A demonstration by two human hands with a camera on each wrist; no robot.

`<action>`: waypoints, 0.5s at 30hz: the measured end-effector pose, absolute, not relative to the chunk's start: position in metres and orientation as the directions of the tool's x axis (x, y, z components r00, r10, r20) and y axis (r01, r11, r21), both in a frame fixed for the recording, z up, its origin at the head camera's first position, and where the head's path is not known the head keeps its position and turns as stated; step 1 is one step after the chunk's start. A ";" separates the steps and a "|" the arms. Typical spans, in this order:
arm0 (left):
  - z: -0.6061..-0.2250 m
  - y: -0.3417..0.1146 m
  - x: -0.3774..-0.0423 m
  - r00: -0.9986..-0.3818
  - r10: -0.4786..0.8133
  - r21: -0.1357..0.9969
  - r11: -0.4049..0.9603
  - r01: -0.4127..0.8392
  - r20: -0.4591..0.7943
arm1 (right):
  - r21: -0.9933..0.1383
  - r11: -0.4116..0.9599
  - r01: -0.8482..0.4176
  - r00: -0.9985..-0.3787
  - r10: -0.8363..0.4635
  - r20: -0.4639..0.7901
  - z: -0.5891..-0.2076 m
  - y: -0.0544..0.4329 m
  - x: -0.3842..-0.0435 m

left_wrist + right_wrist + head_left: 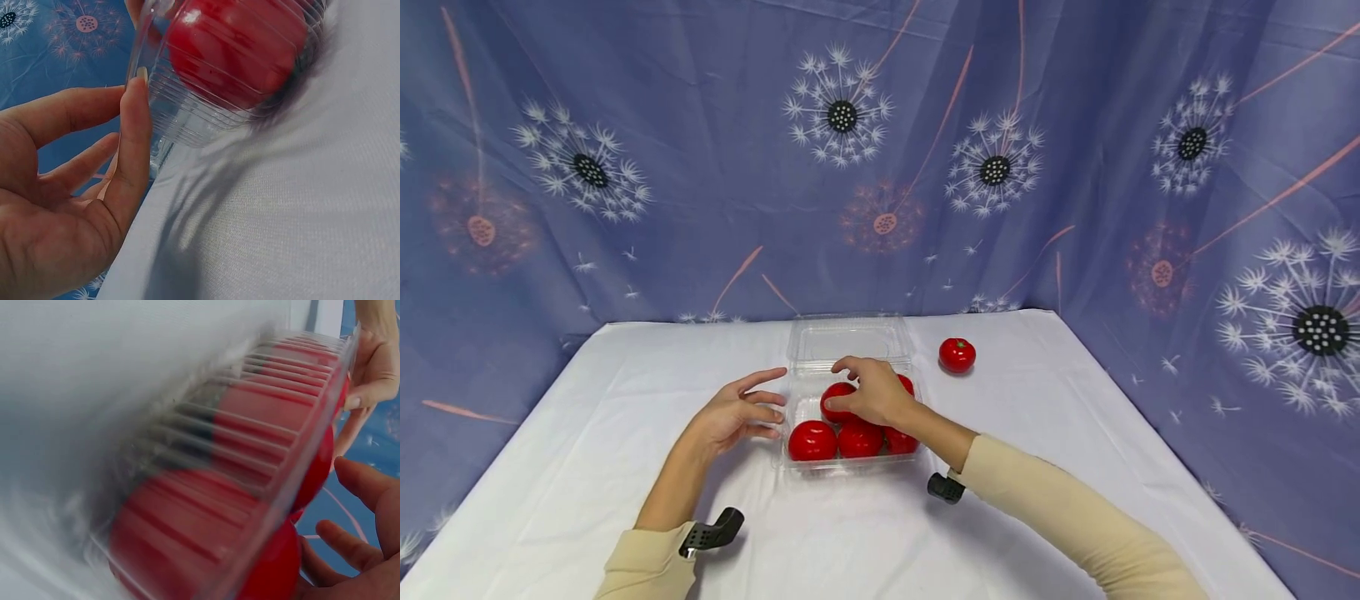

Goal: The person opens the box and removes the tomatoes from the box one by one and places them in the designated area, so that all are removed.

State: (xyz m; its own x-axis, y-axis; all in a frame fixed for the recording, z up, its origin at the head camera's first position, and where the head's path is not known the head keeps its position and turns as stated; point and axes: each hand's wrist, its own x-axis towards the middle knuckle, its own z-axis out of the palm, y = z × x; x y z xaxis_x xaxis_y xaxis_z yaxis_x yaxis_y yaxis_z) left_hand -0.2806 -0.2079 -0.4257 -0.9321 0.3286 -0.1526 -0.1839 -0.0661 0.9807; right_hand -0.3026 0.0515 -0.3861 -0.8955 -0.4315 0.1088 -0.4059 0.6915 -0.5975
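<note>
A clear plastic clamshell box (850, 463) lies on the white cloth with its lid (850, 340) folded back. Several shiny red tomatoes fill it, among them a front-left tomato (812, 440) and a back-row tomato (835, 403). Over that back-row tomato hovers my right hand (876, 393), its thumb across the tomato and its fingers spread above; contact is partly hidden. My left hand (733, 415) is at the box's left side, fingers loosely extended. In the left wrist view, its fingertips (139, 94) touch the box's rim.
Another red tomato (957, 355) with a green stem stands on the cloth right of the lid. A blue dandelion-print curtain (715, 167) hangs behind the table and along its sides. The white tablecloth (820, 542) extends in front of the box.
</note>
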 end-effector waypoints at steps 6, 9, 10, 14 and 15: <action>-0.426 -0.210 -0.279 -0.930 0.332 0.979 -0.070 -0.191 -0.157 | -0.574 0.715 -0.399 -0.899 -0.428 0.092 -0.395 0.045 -0.301; -0.427 -0.209 -0.280 -0.928 0.338 0.978 -0.077 -0.191 -0.155 | -0.570 0.713 -0.407 -0.897 -0.430 0.103 -0.398 0.045 -0.301; -0.427 -0.209 -0.280 -0.927 0.342 0.979 -0.078 -0.190 -0.153 | -0.567 0.713 -0.412 -0.895 -0.432 0.108 -0.398 0.045 -0.301; -0.427 -0.208 -0.281 -0.927 0.342 0.979 -0.075 -0.189 -0.153 | -0.550 0.725 -0.415 -0.895 -0.434 0.103 -0.402 0.045 -0.301; -0.428 -0.208 -0.281 -0.927 0.343 0.980 -0.071 -0.187 -0.152 | -0.547 0.730 -0.409 -0.897 -0.431 0.095 -0.403 0.045 -0.301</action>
State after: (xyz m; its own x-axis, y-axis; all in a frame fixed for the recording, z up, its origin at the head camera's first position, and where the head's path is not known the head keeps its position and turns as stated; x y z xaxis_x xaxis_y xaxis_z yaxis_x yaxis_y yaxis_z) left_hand -0.2812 -0.2081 -0.4277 -0.9270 0.3429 -0.1516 -0.1866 -0.0711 0.9799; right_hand -0.3010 0.0451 -0.4030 -0.8974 -0.4308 0.0954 -0.4088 0.7303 -0.5474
